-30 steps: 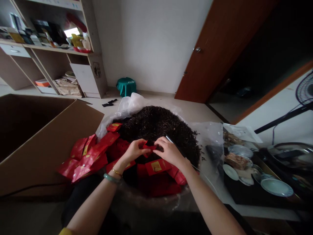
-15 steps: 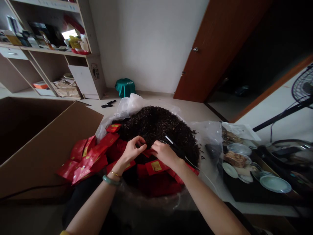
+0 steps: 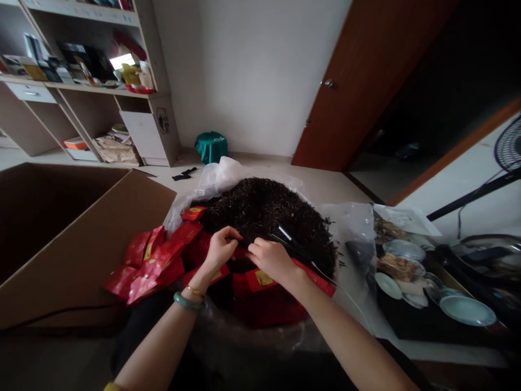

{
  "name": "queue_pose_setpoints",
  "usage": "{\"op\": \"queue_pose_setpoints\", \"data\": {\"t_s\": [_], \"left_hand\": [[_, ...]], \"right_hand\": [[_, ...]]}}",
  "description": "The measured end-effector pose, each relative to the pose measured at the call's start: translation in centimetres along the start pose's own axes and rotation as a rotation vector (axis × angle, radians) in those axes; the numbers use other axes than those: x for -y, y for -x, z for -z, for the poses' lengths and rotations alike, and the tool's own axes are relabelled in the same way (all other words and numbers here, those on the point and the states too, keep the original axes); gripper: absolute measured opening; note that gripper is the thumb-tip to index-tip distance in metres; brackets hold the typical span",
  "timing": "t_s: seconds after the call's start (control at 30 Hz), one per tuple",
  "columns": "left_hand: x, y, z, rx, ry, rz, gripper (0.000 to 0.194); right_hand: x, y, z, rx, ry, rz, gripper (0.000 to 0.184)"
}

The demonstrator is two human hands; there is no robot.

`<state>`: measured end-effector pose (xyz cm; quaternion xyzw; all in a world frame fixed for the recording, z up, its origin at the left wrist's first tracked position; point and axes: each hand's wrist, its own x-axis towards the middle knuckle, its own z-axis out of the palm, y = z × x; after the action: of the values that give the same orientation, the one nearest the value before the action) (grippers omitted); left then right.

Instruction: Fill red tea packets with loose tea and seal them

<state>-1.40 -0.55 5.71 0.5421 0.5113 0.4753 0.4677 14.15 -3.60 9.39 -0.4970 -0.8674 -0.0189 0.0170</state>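
Note:
My left hand [image 3: 221, 251] has its thumb and fingers bent together in a pinch over a pile of dark, shredded leaves that look like tea [image 3: 264, 206]. Close beside it, my right hand [image 3: 269, 258] is also pinched. A small red packet [image 3: 241, 253] shows between the two hands, mostly hidden by the fingers. Under and around my wrists lie more red packets [image 3: 260, 278], some with gold labels. Just beyond the right hand rests a black object with a white strip [image 3: 285, 233]; a thin pale cable runs near it.
A heap of red packets [image 3: 152, 266] lies by the open cardboard box [image 3: 150, 212] on the left. Clear plastic [image 3: 222, 172] surrounds the leaves. On the right, a dark tray [image 3: 401, 320] holds dishes and bowls. A teal-covered stool [image 3: 211, 146] stands by the wall.
The view has shifted slightly, so the surroundings appear a little further right. Both hands stay close together in nearly the same pose, with the left fingers slightly straighter.

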Motion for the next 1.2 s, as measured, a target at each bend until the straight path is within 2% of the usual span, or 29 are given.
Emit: {"op": "queue_pose_setpoints", "data": {"t_s": [0.1, 0.2, 0.27, 0.37, 0.47, 0.6, 0.63, 0.67, 0.77, 0.83, 0.93, 1.1, 1.2], "left_hand": [[-0.9, 0.4, 0.3, 0.037, 0.149, -0.034, 0.013], [-1.6, 0.8, 0.6, -0.029, 0.228, -0.092, 0.021], [-1.6, 0.9, 0.7, -0.069, 0.222, -0.1, 0.022], [-1.4, 0.8, 0.8, -0.07, 0.152, -0.092, 0.023], [-1.2, 0.5, 0.9, 0.038, 0.072, -0.123, 0.03], [-0.9, 0.2, 0.8, 0.283, 0.039, -0.153, 0.066], [-0.8, 0.2, 0.7, 0.321, 0.038, -0.139, 0.069], [-0.6, 0.2, 0.6, 0.347, 0.039, -0.114, 0.065], [-0.3, 0.5, 0.3, 0.396, 0.059, 0.0, 0.039], [-0.3, 0.7, 0.0, 0.426, 0.087, 0.058, 0.033], [-0.4, 0.9, -0.4, 0.463, 0.092, 0.073, 0.034], [0.1, 0.9, -1.0, 0.499, 0.002, 0.026, 0.033], [0.6, 0.8, -1.3, 0.506, -0.015, 0.018, 0.034]], "right_hand": [[-0.5, 0.1, 0.3, -0.084, -0.033, -0.052, 0.026], [-1.1, 0.1, 0.3, -0.145, -0.062, -0.089, 0.027], [-1.3, 0.0, 0.3, -0.177, -0.085, -0.088, 0.026], [-1.6, -0.1, 0.2, -0.21, -0.119, -0.071, 0.025], [-1.6, 0.1, 0.2, -0.25, -0.14, -0.07, 0.024], [-1.6, 0.7, 0.1, -0.311, -0.235, -0.03, 0.019], [-1.6, 0.8, 0.1, -0.329, -0.273, -0.015, 0.018], [-1.6, 1.0, 0.0, -0.352, -0.312, 0.0, 0.016], [-1.9, 1.5, -0.1, -0.428, -0.416, 0.046, 0.015], [-2.1, 1.8, -0.1, -0.449, -0.465, 0.077, 0.014], [-2.3, 1.9, -0.1, -0.373, -0.475, 0.095, 0.014], [-2.2, 1.6, 0.0, -0.131, -0.386, 0.023, 0.013], [-2.1, 1.5, 0.2, -0.086, -0.386, 0.011, 0.02]]}}
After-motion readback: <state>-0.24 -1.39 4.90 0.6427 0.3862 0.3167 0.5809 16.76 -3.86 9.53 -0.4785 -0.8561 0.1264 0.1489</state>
